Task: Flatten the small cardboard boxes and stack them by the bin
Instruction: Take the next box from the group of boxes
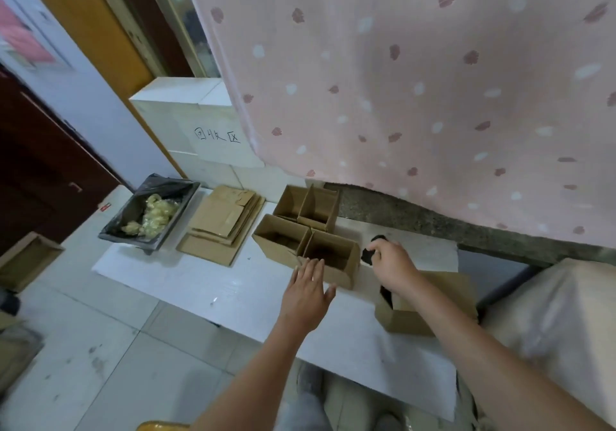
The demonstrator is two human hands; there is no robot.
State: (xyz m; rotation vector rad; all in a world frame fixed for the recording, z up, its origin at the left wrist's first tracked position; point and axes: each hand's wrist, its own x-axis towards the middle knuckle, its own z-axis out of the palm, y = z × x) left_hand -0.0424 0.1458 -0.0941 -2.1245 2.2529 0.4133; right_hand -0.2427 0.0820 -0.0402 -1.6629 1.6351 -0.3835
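Beneath both forearms lies a white sheet spread on the floor. Far left of the left hand, a grey bin lined with black plastic holds pale yellowish scraps; a stack of flattened brown cardboard lies just beside it. Open brown cardboard boxes, seemingly empty, stand between the hands; the left hand's spread fingers reach the nearest. Right hand pinches a small black object
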